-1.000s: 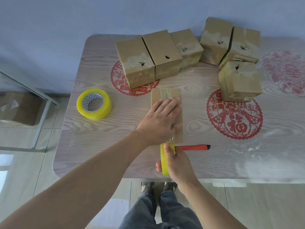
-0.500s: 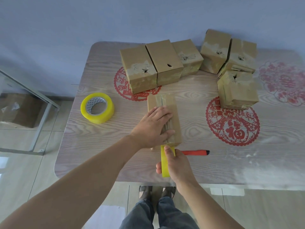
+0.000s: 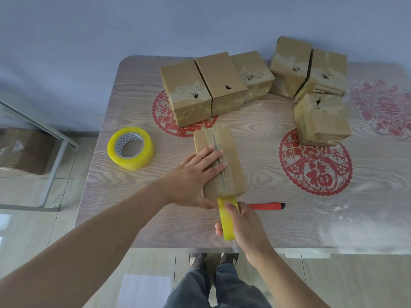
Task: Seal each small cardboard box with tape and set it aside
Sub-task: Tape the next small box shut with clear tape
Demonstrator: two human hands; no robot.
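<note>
With the view shifted a touch since a second ago, the tape strip now covers the box's seam; seal looks nearly done, cut is next. Right hand [image 3: 244, 225] grips the tape roll [image 3: 227, 221] at the box [image 3: 231, 172] near end, mid-bench [image 3: 266, 230]. Left hand [image 3: 195, 174] lies flat, fingers straight, pressing the top. Cutter [image 3: 265, 205] just beside. Spare roll [image 3: 130, 147] left; six boxes [image 3: 222, 85] at back.
</note>
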